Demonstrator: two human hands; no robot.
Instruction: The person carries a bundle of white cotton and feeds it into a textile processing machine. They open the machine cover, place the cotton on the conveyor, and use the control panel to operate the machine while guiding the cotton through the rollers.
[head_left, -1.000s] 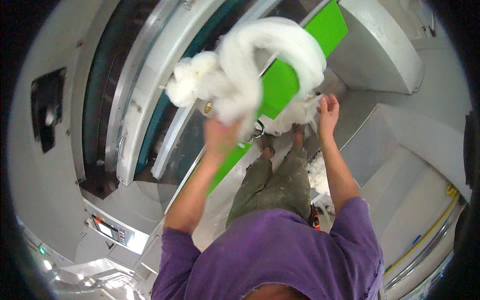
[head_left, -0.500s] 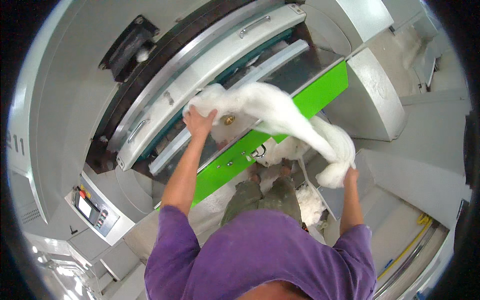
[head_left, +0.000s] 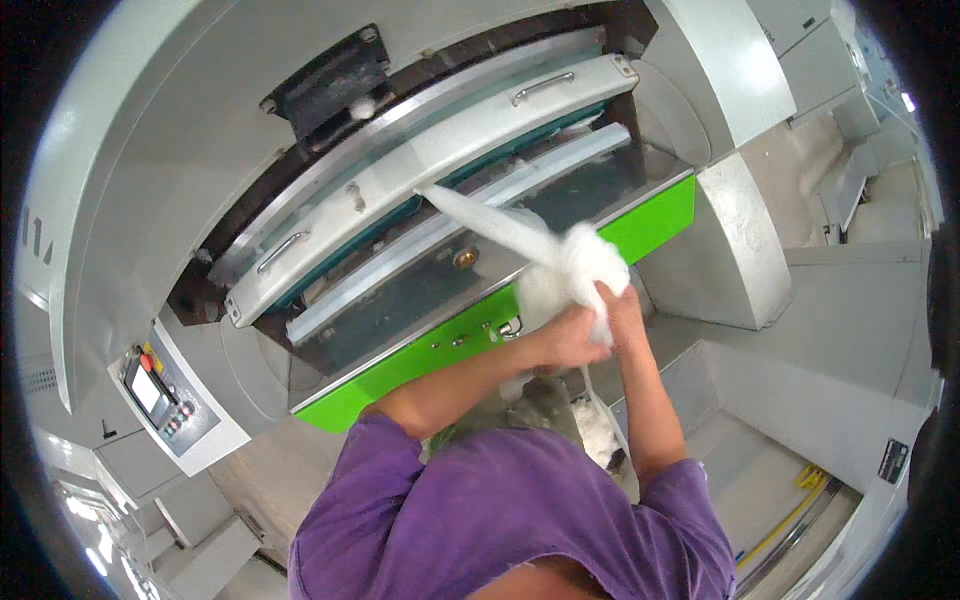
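Observation:
A bundle of white cotton fibre (head_left: 565, 272) is gathered in front of my chest, over the green panel. My left hand (head_left: 578, 338) is closed on its lower part. Just to the right, my right hand (head_left: 622, 312) is wrapped round the bundle's right side. The two hands are close together. From the bundle a tapering white strand (head_left: 490, 222) stretches up and left to the white bar (head_left: 430, 158) of the machine. The fingers of both hands are partly hidden by the fluffy fibre.
The green panel (head_left: 400, 375) has knobs and a metal latch (head_left: 511, 328). Behind it lie a dark tray (head_left: 375, 325), a brass fitting (head_left: 466, 258) and a pale rail (head_left: 380, 285). A control panel (head_left: 165, 400) stands left. More white fibre (head_left: 597, 430) lies low near my legs.
My left hand has come off the machine side and moved right and down to the bundle. My right hand has moved up and left. The spread-out fibre is now bunched between both hands.

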